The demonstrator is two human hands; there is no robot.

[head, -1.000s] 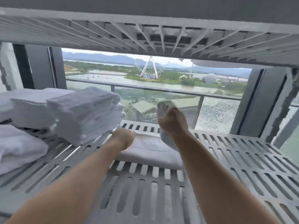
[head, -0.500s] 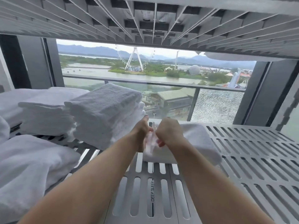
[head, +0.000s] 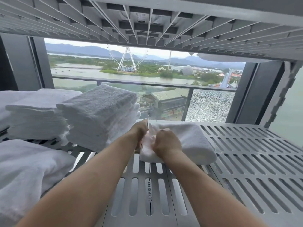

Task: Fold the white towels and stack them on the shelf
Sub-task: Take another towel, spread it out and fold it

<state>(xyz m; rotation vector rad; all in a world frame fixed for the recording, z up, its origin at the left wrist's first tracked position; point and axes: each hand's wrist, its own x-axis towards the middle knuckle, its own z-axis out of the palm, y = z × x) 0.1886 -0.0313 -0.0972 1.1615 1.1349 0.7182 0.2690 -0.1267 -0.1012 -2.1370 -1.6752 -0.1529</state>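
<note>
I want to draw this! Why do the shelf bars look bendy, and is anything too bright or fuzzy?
Head view: the wide lens bends the shelf bars and the rack above; daylight from the window washes out the towel between the left hand and right hand; the loose towel at the left edge looks soft.

A second ago the right hand (head: 165, 142) holds a towel end lifted toward 12 o'clock, and the left hand (head: 141, 131) rests on cloth spread flat on the shelf (head: 246, 153). Now the right hand is down beside the left at the 9 o'clock end of the towel (head: 193, 141), fingers curled on it. The towel lies folded into a thick bundle reaching toward 3 o'clock.
</note>
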